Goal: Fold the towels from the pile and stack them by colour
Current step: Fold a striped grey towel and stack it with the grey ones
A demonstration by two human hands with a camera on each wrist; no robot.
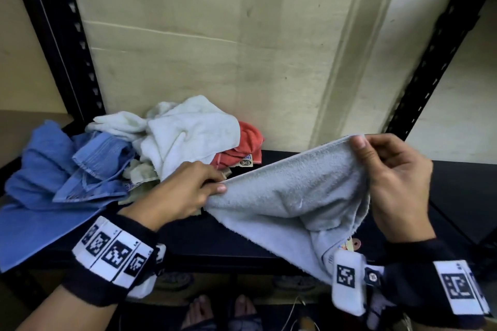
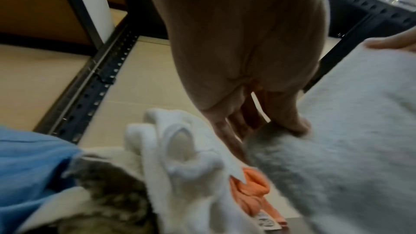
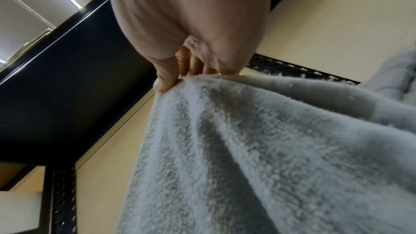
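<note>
A light grey towel (image 1: 290, 196) hangs stretched between both hands above the dark shelf (image 1: 457, 183). My left hand (image 1: 215, 185) pinches its lower left corner, thumb on top. Higher up, my right hand (image 1: 360, 145) pinches the opposite corner. The rest of the towel droops toward the shelf's front edge. In the left wrist view the grey towel (image 2: 337, 149) is pinched by the left hand (image 2: 281, 131). From the right wrist, the right hand (image 3: 178, 79) pinches the grey towel (image 3: 247, 149) at its edge. The pile at left holds blue towels (image 1: 48, 183), a white towel (image 1: 188, 131) and a coral towel (image 1: 244, 148).
Black perforated uprights (image 1: 61, 43) (image 1: 435, 48) frame the shelf on both sides, with a pale board wall (image 1: 228, 48) behind. The pile also shows in the left wrist view: white towel (image 2: 184, 157), coral towel (image 2: 252, 184), blue towel (image 2: 29, 166). Feet show below the shelf edge (image 1: 215, 312).
</note>
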